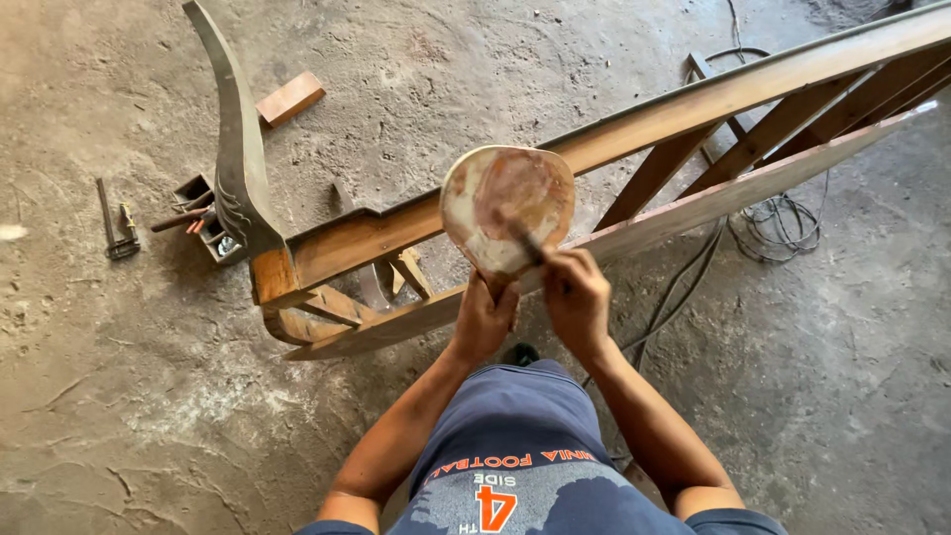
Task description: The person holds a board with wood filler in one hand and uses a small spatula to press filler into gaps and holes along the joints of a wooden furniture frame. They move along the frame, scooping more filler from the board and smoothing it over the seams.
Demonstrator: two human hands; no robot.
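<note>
Gripping paddle-shaped board by handle w/ left hand; right hand pinching knife on it, above wooden frame.

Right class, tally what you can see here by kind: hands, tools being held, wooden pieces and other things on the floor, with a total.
Hands: 2, left hand and right hand
Held tools: 2, paddle-shaped board, thin tool
Wooden pieces: 2, furniture frame, wood block
Floor items: 2, small tray, coiled cable
Total: 8
</note>
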